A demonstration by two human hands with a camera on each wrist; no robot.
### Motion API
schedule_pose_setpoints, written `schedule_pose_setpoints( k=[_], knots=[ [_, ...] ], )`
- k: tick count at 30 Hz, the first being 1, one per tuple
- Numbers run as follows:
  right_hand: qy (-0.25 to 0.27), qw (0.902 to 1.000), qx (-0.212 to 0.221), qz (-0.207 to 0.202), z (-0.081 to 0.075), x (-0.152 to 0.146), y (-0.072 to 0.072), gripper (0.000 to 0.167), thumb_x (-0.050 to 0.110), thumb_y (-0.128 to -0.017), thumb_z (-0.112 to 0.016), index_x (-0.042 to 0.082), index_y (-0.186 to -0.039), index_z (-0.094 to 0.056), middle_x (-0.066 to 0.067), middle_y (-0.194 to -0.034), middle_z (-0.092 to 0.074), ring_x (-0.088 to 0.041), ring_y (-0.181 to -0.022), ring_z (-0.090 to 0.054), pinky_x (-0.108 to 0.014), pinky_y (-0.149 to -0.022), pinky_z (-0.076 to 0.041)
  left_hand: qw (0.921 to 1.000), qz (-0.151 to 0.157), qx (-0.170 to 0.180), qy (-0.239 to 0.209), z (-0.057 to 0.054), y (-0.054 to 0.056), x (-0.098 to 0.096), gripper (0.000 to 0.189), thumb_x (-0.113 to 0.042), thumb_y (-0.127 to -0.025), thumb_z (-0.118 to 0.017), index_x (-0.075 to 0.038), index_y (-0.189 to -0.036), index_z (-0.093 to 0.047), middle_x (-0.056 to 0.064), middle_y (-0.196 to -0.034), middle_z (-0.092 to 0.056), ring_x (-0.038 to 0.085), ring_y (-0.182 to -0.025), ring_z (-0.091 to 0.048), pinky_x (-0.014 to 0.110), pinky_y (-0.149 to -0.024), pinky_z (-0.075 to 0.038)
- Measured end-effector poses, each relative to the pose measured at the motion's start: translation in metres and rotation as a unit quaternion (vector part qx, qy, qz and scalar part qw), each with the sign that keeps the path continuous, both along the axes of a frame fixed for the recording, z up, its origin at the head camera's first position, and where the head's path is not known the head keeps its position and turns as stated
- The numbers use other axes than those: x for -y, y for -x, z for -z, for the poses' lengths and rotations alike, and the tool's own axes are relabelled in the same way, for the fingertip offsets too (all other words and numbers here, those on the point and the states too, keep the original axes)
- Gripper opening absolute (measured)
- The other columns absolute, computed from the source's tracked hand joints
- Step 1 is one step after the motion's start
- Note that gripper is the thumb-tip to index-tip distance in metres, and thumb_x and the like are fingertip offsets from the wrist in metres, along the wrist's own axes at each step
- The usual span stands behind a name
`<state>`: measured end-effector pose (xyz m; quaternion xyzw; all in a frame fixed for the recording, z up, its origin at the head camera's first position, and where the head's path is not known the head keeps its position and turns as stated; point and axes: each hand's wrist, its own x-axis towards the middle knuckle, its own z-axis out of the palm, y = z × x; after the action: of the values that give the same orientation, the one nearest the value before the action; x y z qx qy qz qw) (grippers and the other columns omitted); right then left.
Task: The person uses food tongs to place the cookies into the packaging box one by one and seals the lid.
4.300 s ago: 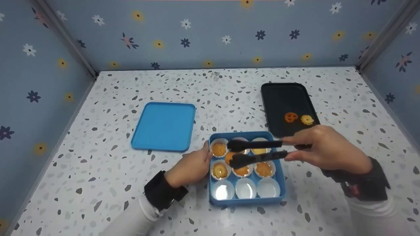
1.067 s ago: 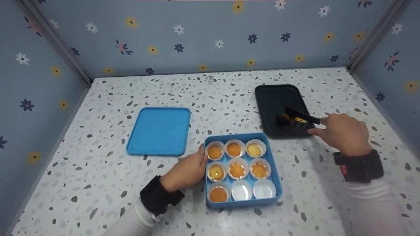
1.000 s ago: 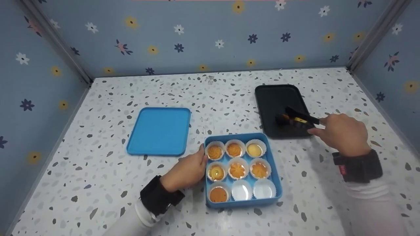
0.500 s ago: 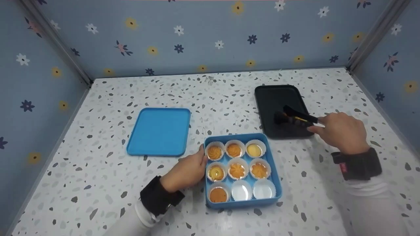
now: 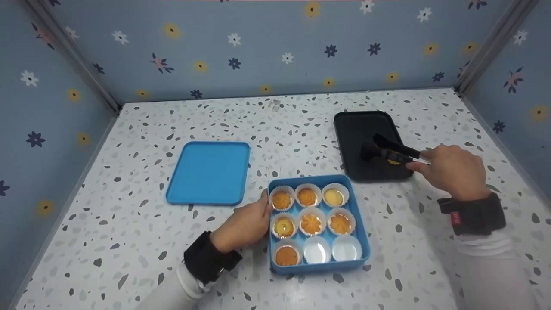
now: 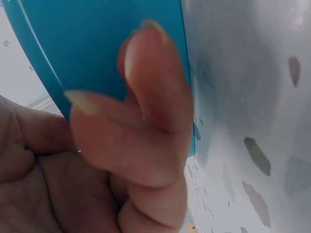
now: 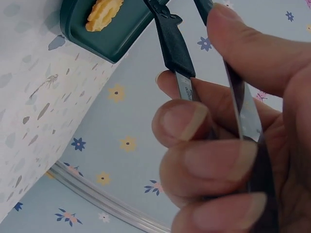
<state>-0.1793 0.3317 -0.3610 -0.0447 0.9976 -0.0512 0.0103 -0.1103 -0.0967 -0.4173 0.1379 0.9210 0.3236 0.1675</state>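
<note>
My left hand [image 5: 244, 224] holds the left wall of a blue box [image 5: 365, 239], fingers bent against its outside in the left wrist view. White paper cups stand in rows inside. Several contain cookies, among them a brown one [image 5: 286, 256] at front left; two front cups [image 5: 317, 251] look bare. My right hand [image 5: 454, 170] grips black tongs [image 5: 398, 148] with steel shanks by the arms. Their heads are low over the black tray [image 5: 357, 127]. A yellow cookie [image 7: 103, 14] lies on it, partly covered by the tongs in the head view. Whether anything is between the tong heads is hidden.
A flat blue lid [image 5: 209, 172] lies on the speckled table [image 5: 297, 129], left of the box. The black tray stands behind the box to the right. Flower-patterned panels [image 5: 275, 43] rise at the back and both sides.
Since the oldest frame, the brown cookie has come into the front-left cup and the tongs have moved from the box to the tray. Lately they shift only slightly; the orange pretzel-shaped piece is now hidden.
</note>
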Motion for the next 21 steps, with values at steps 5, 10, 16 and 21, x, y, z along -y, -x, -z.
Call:
schedule_pose_setpoints(
  k=[5, 10, 16, 21],
  knots=[
    [0.01, 0.9999, -0.009, -0.006, -0.001, -0.001, -0.002, 0.066, 0.057, -0.09, -0.065, 0.001, -0.127, -0.066, -0.027, -0.093, -0.069, -0.032, -0.056, -0.058, -0.039, -0.04, -0.038, 1.0, 0.0, -0.001, 0.0, 0.0, 0.0, 0.0, 0.059, -0.025, -0.109, -0.033, 0.011, -0.152, -0.018, 0.025, -0.147, -0.042, 0.033, -0.13, -0.049, 0.047, -0.109, -0.037],
    [0.027, 0.9995, -0.015, -0.005, -0.007, 0.0, -0.007, 0.069, 0.06, -0.09, -0.063, 0.004, -0.129, -0.065, -0.025, -0.094, -0.069, -0.029, -0.054, -0.055, -0.038, -0.04, -0.036, 1.0, 0.002, -0.002, 0.004, 0.0, 0.001, -0.001, 0.059, -0.025, -0.109, -0.033, 0.012, -0.152, -0.018, 0.027, -0.139, -0.052, 0.032, -0.118, -0.058, 0.045, -0.104, -0.043],
    [0.038, 0.9984, -0.032, -0.028, -0.019, 0.006, -0.017, 0.068, 0.061, -0.09, -0.062, 0.007, -0.13, -0.065, -0.021, -0.085, -0.068, -0.023, -0.05, -0.046, -0.036, -0.04, -0.03, 1.0, 0.002, 0.001, 0.004, 0.0, 0.0, -0.001, 0.058, -0.025, -0.109, -0.033, 0.013, -0.151, -0.019, 0.025, -0.144, -0.046, 0.029, -0.117, -0.057, 0.045, -0.105, -0.043],
    [0.047, 0.9959, -0.052, -0.056, -0.03, 0.016, -0.029, 0.064, 0.059, -0.09, -0.064, 0.008, -0.129, -0.067, -0.021, -0.086, -0.07, -0.02, -0.049, -0.039, -0.035, -0.041, -0.026, 0.9999, -0.003, 0.013, -0.001, 0.0, 0.0, -0.001, 0.059, -0.027, -0.109, -0.032, 0.01, -0.153, -0.017, 0.024, -0.144, -0.047, 0.029, -0.114, -0.06, 0.045, -0.104, -0.043]
  ],
)
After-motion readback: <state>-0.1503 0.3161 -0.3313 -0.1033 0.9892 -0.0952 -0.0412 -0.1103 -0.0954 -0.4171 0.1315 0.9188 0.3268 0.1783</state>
